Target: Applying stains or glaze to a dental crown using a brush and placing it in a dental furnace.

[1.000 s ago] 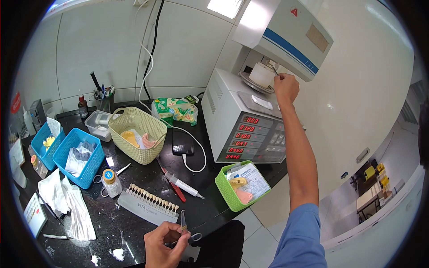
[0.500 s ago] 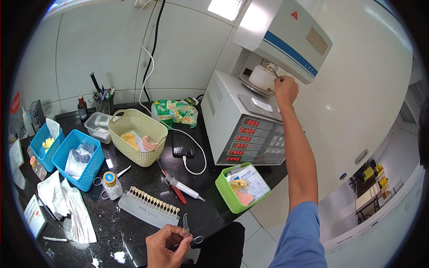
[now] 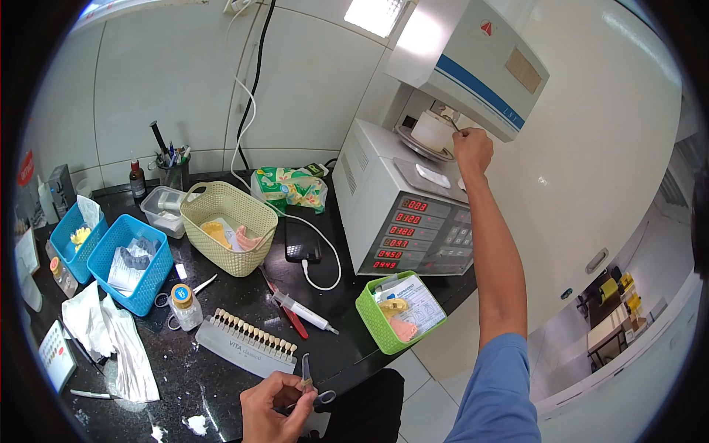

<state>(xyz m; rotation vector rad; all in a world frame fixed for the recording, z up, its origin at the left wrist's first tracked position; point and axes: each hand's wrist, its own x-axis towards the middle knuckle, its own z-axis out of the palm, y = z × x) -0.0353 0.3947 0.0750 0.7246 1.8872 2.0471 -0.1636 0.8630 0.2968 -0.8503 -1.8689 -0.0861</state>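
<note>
My right hand (image 3: 474, 150) reaches up to the dental porcelain furnace (image 3: 369, 192), fingers pinched on a thin dark metal tool (image 3: 451, 124). The tool's tip is at the top of a white cylinder (image 3: 430, 131), which stands on a round metal plate under the raised furnace head; I cannot make out what the tip touches. Low in the middle, my left hand (image 3: 275, 407) is closed around a hemostat (image 3: 306, 365). Its curved tip points up and a ring handle shows beside the fingers. A tooth shade guide (image 3: 244, 347) lies just beyond this hand.
A green basket (image 3: 384, 332) with dental models stands at the counter's right edge. Further left are a beige basket (image 3: 221, 247), two blue baskets, a capped jar (image 3: 185, 306), a syringe (image 3: 306, 311) and red-handled pliers. A phone (image 3: 303, 242) is plugged into a white cable.
Both hands stay almost in the same place, with the same grips. The lowest red readout on the furnace has changed, and the view has shifted very slightly.
</note>
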